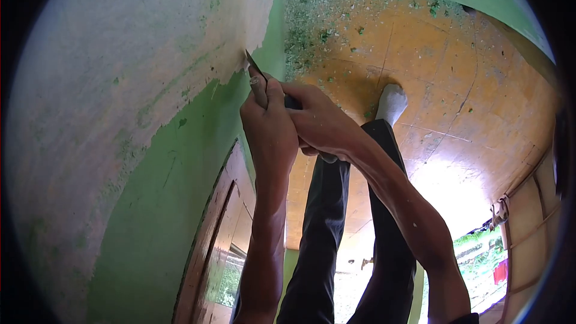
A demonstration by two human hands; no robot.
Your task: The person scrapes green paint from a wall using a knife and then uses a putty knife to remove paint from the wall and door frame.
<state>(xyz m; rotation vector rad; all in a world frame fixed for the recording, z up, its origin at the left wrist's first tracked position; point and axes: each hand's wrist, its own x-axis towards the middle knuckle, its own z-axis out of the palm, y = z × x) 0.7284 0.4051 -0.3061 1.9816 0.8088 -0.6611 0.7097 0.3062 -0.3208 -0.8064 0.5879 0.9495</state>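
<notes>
A scraper (254, 65) with a thin dark blade, seen nearly edge-on, has its tip against the wall where bare plaster (198, 30) meets green paint (162, 204). My right hand (324, 119) is closed around its dark handle. Close to the blade, my left hand (271, 129) is closed on the same tool, with its fingers along the blade's base. The two hands touch each other, and much of the handle is hidden by them. Around the blade tip, the paint edge is ragged.
Green and pale paint flakes (324, 36) litter the orange floor (420, 66) beside the wall. My foot in a light sock (392, 103) stands on that floor. A wooden frame (207, 234) is set in the wall at lower left. Bright openings show at the bottom.
</notes>
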